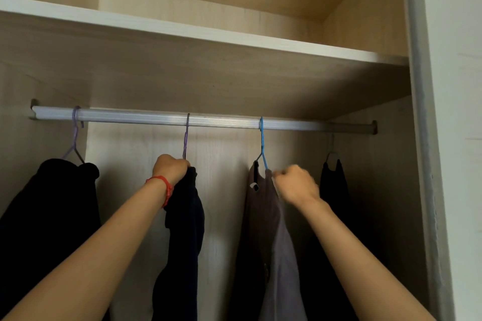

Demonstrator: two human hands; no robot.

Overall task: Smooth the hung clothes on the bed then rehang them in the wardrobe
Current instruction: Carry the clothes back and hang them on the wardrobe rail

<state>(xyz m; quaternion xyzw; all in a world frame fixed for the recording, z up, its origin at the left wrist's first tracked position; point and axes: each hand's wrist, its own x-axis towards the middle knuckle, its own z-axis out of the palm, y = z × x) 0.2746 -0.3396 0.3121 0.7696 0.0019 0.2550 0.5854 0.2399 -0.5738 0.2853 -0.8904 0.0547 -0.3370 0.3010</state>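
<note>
while both arms reach into the wardrobe, my left hand (170,168) grips the dark garment (185,216) on its purple hanger (185,138); my right hand (296,184) pinches the brown garment (263,206) hanging from the rail (221,120).

Wardrobe colours, mostly dark stuff

Pale wood wardrobe (234,81), silvery rail (221,120). Two purple hangers (185,138), one blue hanger (263,143). Garments: black (52,216), navy-ish maybe (187,229), grey-brown (271,229). Red wristband (163,185).

The right hand (297,185) is blurred; its grip on the brown garment (263,216) cannot be made out. All garments are cut off below.
</note>
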